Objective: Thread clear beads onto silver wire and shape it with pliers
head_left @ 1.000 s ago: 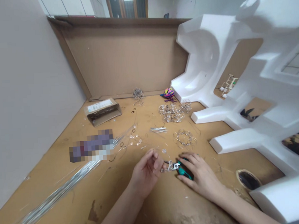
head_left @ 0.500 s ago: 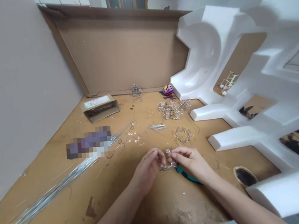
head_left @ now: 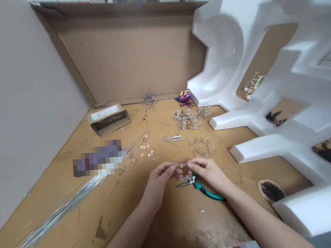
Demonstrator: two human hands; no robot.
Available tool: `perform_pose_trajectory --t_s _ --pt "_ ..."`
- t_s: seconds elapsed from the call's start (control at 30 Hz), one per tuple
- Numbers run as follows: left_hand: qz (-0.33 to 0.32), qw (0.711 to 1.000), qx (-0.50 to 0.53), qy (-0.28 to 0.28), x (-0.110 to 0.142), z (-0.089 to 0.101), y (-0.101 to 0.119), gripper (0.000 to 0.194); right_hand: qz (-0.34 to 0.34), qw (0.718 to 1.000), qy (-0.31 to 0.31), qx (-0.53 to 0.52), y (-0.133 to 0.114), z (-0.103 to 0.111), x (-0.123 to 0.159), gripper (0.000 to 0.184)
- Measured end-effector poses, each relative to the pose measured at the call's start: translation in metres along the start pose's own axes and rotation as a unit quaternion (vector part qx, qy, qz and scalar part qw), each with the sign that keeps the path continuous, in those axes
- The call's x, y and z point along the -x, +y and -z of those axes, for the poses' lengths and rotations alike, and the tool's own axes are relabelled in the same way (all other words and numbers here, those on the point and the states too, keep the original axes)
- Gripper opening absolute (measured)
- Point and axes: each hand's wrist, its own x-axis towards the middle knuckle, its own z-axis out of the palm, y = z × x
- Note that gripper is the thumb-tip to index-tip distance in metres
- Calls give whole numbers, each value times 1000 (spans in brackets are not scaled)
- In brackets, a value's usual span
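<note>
**Bead and wire handwork on a fibreboard bench: item list**

Left hand [head_left: 161, 178] and right hand [head_left: 206, 172]: fingers narrow, thumb and forefinger of each closed from either side on a clear bead [head_left: 181, 165] on fine wire, raised just above the fibreboard bench [head_left: 172, 228]. Exact fingertip contact too small to tell.

Just below the hands: teal-handled needle-nose pliers [head_left: 199, 187], lying unheld, tips pointing left, beside a small bead cluster [head_left: 185, 178].

Farther out: a wire-and-bead ring [head_left: 202, 147], a tangled heap of wire-and-bead pieces [head_left: 187, 119], a bundle of straight silver wire rods [head_left: 58, 209], and a spotted pink, blue and yellow ornament [head_left: 184, 96].

Risks: bead slipping from the wire on any loosening of the narrow pinch, then rolling among the scattered beads; wire ends catching skin or snagging the heap; a sleeve or wrist nudging the pliers off position.

Markings: white label on the open cardboard box [head_left: 108, 120], print too small to read. No brand legible on the pliers. Pixelated patch [head_left: 97, 160] beside the wire rods, contents hidden.
</note>
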Motion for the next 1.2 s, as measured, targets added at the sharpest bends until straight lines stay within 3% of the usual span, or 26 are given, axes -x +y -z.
perform_pose_trajectory --t_s 0.17,0.4,0.6,0.87,1.1,1.2 --pt "45 997 67 -18 -3 1 -3 14 11 1000 10 9 -1 2 3 24" --pt "44 993 -107 -20 2 -1 4 17 6 995 -19 99 0 4 4 23" --pt "34 991 -113 -61 3 -1 1 23 2 994 -40 101 1 6 4 22" --pt "-18 986 -157 -44 5 -3 0 22 -41 997 -39 51 -6 6 6 19" --pt "-19 983 -176 -57 7 -7 4 22 -32 994 -47 97 -4 6 6 15" --pt "-13 986 -153 -64 7 -6 2 23 -28 995 -63 69 -1 7 6 17"
